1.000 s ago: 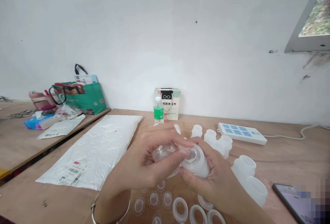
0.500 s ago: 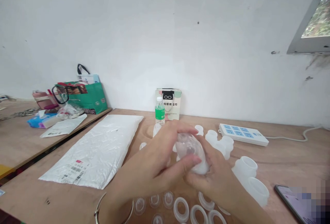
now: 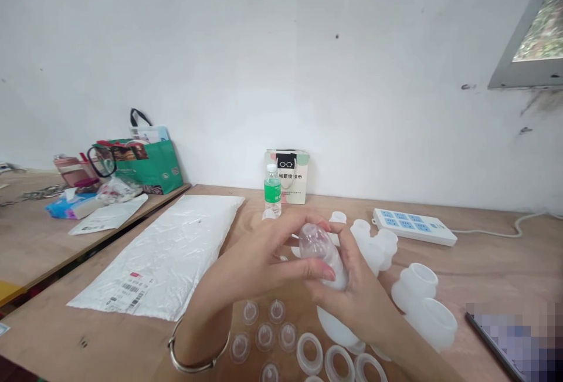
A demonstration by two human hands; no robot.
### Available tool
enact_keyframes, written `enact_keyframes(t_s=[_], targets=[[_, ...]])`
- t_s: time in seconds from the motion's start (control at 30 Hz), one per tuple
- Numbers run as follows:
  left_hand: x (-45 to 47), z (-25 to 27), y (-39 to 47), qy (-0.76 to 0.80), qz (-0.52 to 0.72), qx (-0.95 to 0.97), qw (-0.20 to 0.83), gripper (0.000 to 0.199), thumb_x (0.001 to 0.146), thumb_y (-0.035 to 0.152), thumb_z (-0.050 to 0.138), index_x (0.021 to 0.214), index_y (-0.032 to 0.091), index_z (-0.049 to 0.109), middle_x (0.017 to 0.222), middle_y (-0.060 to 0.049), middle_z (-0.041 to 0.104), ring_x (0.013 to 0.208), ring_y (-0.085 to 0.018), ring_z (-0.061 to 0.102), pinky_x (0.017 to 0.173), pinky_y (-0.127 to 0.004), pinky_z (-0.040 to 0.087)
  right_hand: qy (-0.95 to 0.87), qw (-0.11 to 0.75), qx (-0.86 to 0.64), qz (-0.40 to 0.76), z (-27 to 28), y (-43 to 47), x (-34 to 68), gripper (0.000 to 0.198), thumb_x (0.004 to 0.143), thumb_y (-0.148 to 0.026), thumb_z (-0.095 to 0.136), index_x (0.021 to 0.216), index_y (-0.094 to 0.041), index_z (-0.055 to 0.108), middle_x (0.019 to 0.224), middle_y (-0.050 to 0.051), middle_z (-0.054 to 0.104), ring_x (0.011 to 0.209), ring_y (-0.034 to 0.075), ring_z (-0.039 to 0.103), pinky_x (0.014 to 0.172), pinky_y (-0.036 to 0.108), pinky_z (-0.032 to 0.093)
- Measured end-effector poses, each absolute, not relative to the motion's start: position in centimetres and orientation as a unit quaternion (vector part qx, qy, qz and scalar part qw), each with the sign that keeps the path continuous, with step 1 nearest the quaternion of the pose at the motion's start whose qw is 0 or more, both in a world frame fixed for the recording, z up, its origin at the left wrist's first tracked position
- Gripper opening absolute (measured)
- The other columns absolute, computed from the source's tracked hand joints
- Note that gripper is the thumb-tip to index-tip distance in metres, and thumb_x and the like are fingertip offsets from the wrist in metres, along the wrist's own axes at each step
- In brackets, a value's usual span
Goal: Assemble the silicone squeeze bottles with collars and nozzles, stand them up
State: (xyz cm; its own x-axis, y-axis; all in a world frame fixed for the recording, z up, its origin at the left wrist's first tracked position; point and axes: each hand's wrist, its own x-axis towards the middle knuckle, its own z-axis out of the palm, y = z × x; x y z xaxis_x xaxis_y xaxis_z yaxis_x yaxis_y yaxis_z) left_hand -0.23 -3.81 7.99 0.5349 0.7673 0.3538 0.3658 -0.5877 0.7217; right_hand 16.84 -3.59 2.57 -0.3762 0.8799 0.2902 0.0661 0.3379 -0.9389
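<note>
Between my two hands is a translucent white baby bottle (image 3: pixel 339 276) with a clear dome cap (image 3: pixel 315 242), tilted so that the cap points up and left. My left hand (image 3: pixel 275 256) curves round the cap, fingers over its top and thumb along its near side. My right hand (image 3: pixel 358 291) grips the lower part from the right. Below them on the wooden table lie several clear nipples (image 3: pixel 265 336) and several white collar rings (image 3: pixel 309 354). A white rounded part (image 3: pixel 336 329) shows partly under my right hand.
Several translucent bottle bodies (image 3: pixel 433 320) stand to the right. Behind are a water bottle (image 3: pixel 272 191), a paper bag (image 3: pixel 297 185) and a power strip (image 3: pixel 416 226). A white mailing bag (image 3: pixel 167 253) lies left, a phone (image 3: pixel 497 341) lies right. A green bag (image 3: pixel 160 165) stands far left.
My hands have shifted slightly, and the left fingers have loosened to show more of the clear cap. My left forearm has risen, revealing more nipples and the white part below.
</note>
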Motion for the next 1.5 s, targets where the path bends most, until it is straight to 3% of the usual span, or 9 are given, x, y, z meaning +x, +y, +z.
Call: enact_keyframes(t_s=[0.17,0.3,0.4,0.53,0.67,0.9,1.03,1.27,1.5], targets=[[0.1,7.6,-3.1,0.348,0.364,0.832,0.233,0.04,0.089,0.039,0.06,0.127,0.031,0.054,0.121,-0.001,0.059,0.108,-0.018,0.055,0.093,-0.031,0.045,-0.689,0.512,-0.319,0.402,2.0,-2.6,16.2,0.052,0.078,-0.023,0.062,0.123,-0.031,0.037,0.112,0.001,0.062,0.099,0.021,0.062,0.078,0.032,0.052],[-0.7,7.5,-2.9,0.384,0.406,0.811,0.173,0.048,0.093,0.045,0.051,0.138,0.032,0.043,0.127,-0.004,0.053,0.11,-0.019,0.052,0.095,-0.035,0.044,-0.685,0.526,-0.356,0.356,2.5,-1.3,17.5,0.039,0.085,-0.039,0.06,0.119,-0.029,0.044,0.099,0.001,0.064,0.088,0.021,0.063,0.073,0.032,0.051],[-1.7,7.8,-3.0,0.402,0.446,0.789,0.129,0.043,0.094,0.044,0.049,0.134,0.03,0.046,0.126,-0.004,0.053,0.115,-0.019,0.05,0.098,-0.034,0.041,-0.684,0.514,-0.413,0.311,2.9,0.2,19.5,0.031,0.085,-0.047,0.059,0.105,-0.026,0.051,0.092,0.002,0.064,0.083,0.021,0.062,0.072,0.034,0.05],[-2.6,8.3,-3.3,0.407,0.442,0.794,0.1,0.036,0.095,0.04,0.05,0.129,0.029,0.05,0.124,-0.003,0.054,0.114,-0.018,0.051,0.095,-0.032,0.043,-0.714,0.442,-0.51,0.186,2.7,2.4,21.3,0.034,0.079,-0.051,0.063,0.099,-0.025,0.057,0.096,0.005,0.062,0.094,0.027,0.058,0.081,0.041,0.045],[-3.3,8.5,-3.7,0.417,0.426,0.8,0.07,0.035,0.095,0.039,0.049,0.129,0.029,0.05,0.124,-0.004,0.055,0.112,-0.018,0.052,0.094,-0.033,0.044,-0.729,0.358,-0.574,0.103,1.4,4.2,21.4,0.031,0.078,-0.048,0.061,0.095,-0.022,0.058,0.098,0.008,0.058,0.101,0.031,0.054,0.082,0.041,0.044],[-4.4,8.7,-4.0,0.46,0.4,0.791,0.041,0.034,0.094,0.041,0.05,0.126,0.029,0.053,0.121,-0.002,0.059,0.107,-0.018,0.056,0.092,-0.034,0.045,-0.739,0.26,-0.605,0.139,-1.3,6.1,20.6,0.034,0.077,-0.033,0.061,0.105,-0.018,0.049,0.085,0.006,0.064,0.078,0.026,0.062,0.066,0.033,0.044],[-4.4,8.5,-4.0,0.48,0.339,0.806,0.071,0.039,0.094,0.045,0.048,0.13,0.029,0.05,0.126,-0.003,0.059,0.111,-0.019,0.056,0.094,-0.035,0.046,-0.739,0.222,-0.622,0.137,-2.0,6.5,20.2,0.034,0.076,-0.025,0.062,0.106,-0.017,0.048,0.085,0.009,0.066,0.078,0.027,0.064,0.064,0.032,0.042],[-3.8,7.3,-3.4,0.503,0.208,0.837,0.053,0.049,0.093,0.054,0.041,0.135,0.029,0.046,0.142,-0.003,0.051,0.129,-0.026,0.048,0.107,-0.041,0.039,-0.745,0.215,-0.617,0.134,-3.2,7.3,20.0,0.04,0.076,-0.024,0.063,0.111,-0.015,0.045,0.095,0.011,0.067,0.081,0.024,0.066,0.065,0.029,0.045],[-4.1,7.2,-3.6,0.488,0.216,0.845,0.042,0.048,0.093,0.053,0.042,0.133,0.027,0.049,0.128,-0.006,0.062,0.116,-0.026,0.057,0.098,-0.041,0.045,-0.754,0.242,-0.605,0.083,0.2,4.2,20.4,0.038,0.075,-0.021,0.062,0.11,-0.018,0.048,0.104,0.014,0.064,0.095,0.031,0.062,0.072,0.036,0.044]])
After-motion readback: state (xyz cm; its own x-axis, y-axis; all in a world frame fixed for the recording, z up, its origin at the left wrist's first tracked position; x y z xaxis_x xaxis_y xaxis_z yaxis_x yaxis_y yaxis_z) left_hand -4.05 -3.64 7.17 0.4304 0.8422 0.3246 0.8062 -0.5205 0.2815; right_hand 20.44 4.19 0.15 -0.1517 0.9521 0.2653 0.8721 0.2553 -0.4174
